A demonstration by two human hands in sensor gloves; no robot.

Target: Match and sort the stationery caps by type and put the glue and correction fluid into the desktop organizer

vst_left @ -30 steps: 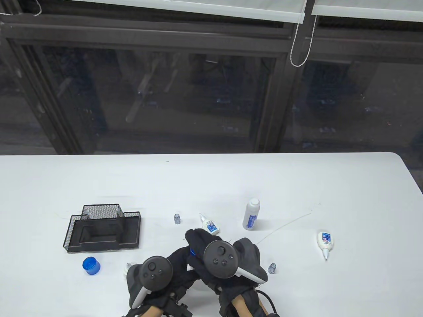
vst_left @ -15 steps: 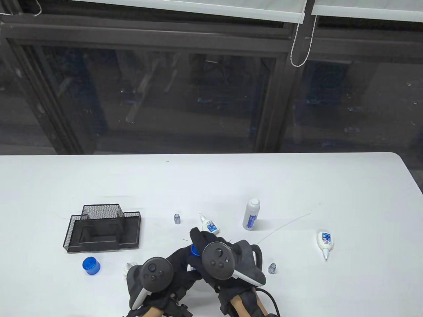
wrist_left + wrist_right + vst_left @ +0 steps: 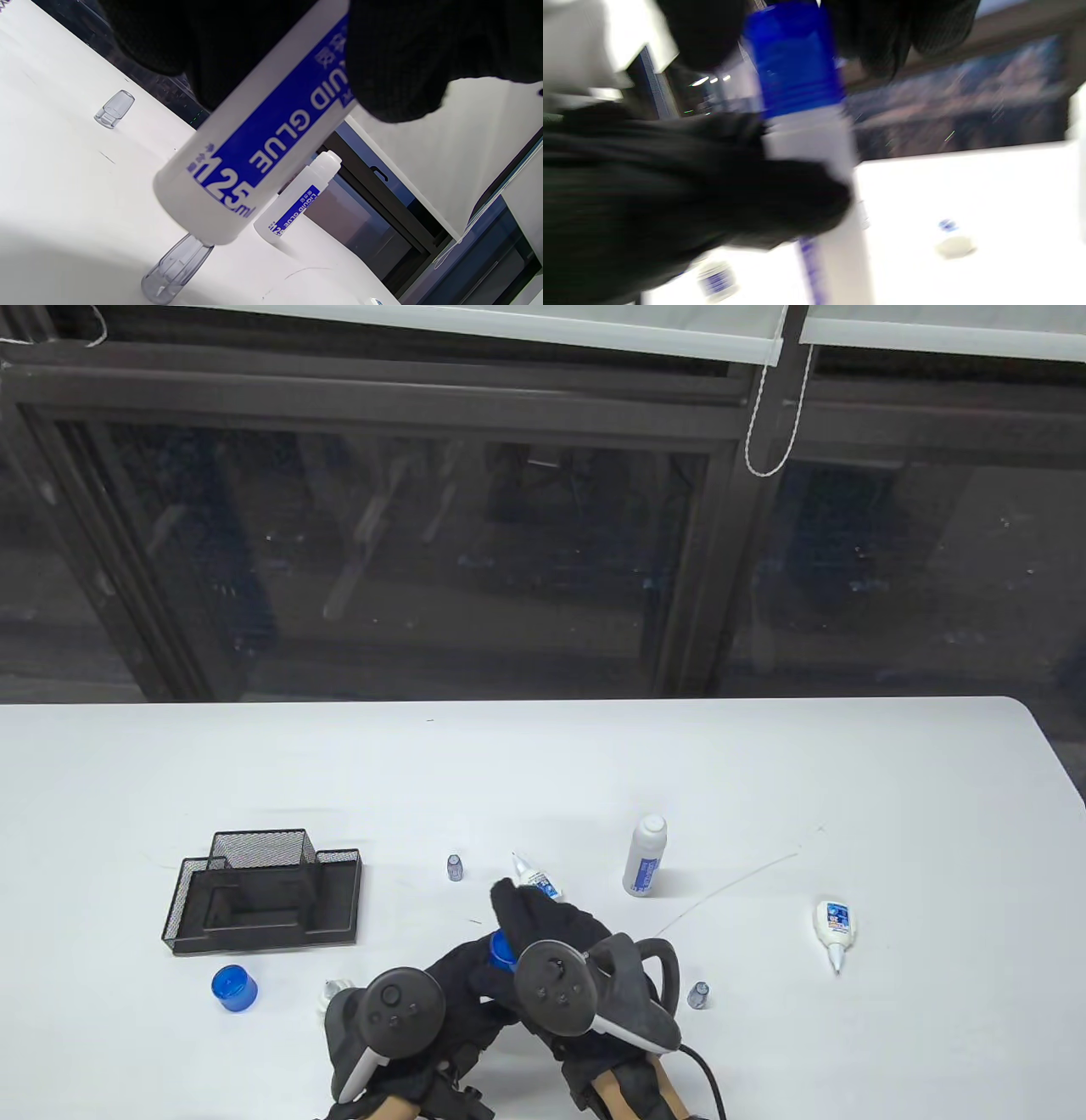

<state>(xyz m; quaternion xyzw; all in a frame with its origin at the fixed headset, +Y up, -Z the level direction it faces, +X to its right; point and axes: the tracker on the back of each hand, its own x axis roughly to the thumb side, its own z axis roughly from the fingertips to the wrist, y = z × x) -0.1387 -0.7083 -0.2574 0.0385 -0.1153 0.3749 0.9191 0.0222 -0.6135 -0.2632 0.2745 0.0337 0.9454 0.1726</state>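
Evidently the two hands meet over one job: the left hand wraps its gloved fingers round the body of a 125 ml liquid glue bottle, steadying it off the table, while the right hand closes its fingertips on the blue cap at the bottle's top, which I judge to be a capping twist, since a bottle needs a fixed hold for the cap to turn against. In the table view the bottle is almost hidden between the gloves, only a sliver of blue showing at the right hand's 9 o'clock side. The black mesh desktop organizer sits well apart at about 10 o'clock from the hands, so the bottle has a leftward trip ahead once capped. A second blue cap lies at 9 o'clock of the left hand, near the organizer's front; I take it for the match to the uncapped glue bottle standing at 1 o'clock. Small clear caps rest at 12 o'clock and 3 o'clock, and two small white nozzle bottles lie on their sides, one just beyond the right fingertips, one far off at 3 o'clock.
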